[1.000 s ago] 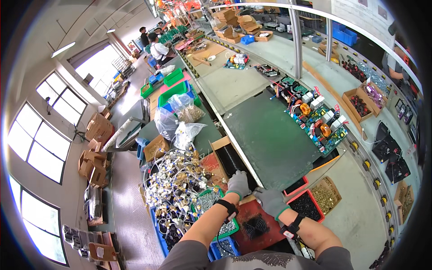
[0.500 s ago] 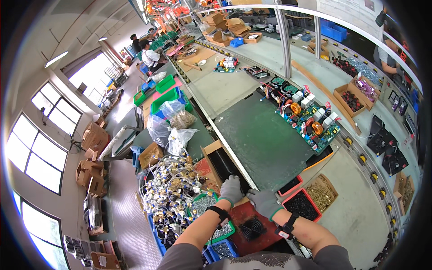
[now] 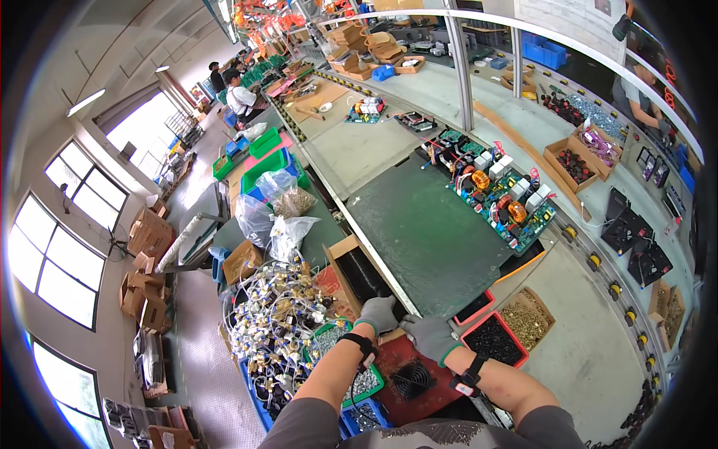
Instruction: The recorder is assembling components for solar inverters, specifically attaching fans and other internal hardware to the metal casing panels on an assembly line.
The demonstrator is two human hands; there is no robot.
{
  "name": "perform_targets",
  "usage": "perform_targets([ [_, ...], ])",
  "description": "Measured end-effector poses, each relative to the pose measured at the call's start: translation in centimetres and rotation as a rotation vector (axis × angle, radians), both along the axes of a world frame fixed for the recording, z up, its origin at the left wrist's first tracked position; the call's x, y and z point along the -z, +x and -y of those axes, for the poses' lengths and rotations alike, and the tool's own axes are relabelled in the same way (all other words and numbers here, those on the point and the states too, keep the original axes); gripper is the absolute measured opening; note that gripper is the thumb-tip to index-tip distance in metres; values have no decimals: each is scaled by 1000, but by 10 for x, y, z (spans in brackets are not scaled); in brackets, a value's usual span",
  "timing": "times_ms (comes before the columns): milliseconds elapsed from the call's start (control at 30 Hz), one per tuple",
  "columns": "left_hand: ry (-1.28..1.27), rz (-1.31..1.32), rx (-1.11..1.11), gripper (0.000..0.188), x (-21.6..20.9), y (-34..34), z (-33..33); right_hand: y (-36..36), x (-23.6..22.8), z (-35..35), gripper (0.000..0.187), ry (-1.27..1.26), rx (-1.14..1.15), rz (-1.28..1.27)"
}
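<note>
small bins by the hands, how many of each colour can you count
red bins of small parts: 2
green bins of small parts: 1
red tray holding the black fan: 1
total: 4
The gloved left hand and right hand meet just above that tray.

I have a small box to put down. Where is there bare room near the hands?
The dark green mat is bare between the cardboard box and the circuit board. The grey bench right of the red bins is also open. It is crowded left of the left hand, with a pile of wired parts.
</note>
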State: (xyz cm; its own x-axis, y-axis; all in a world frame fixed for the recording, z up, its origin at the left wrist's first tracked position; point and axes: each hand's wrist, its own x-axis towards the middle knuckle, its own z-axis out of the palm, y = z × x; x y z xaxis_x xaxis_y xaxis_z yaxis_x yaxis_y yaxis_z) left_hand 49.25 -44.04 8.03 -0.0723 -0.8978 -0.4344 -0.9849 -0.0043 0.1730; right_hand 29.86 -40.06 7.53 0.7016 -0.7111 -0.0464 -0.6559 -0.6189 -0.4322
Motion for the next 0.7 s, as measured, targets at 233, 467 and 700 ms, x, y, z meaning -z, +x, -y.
perform_targets([
  [233, -109, -72, 58, 66, -85, 15, -7, -5, 3, 3, 30, 43, 0, 334],
  [467, -617, -126, 527, 53, -201, 9, -73, -27, -67, 6, 65, 1862, 337, 887],
  [700, -714, -30, 830, 31, -197, -15, -143, -18, -87, -33, 60, 1811, 92, 926],
])
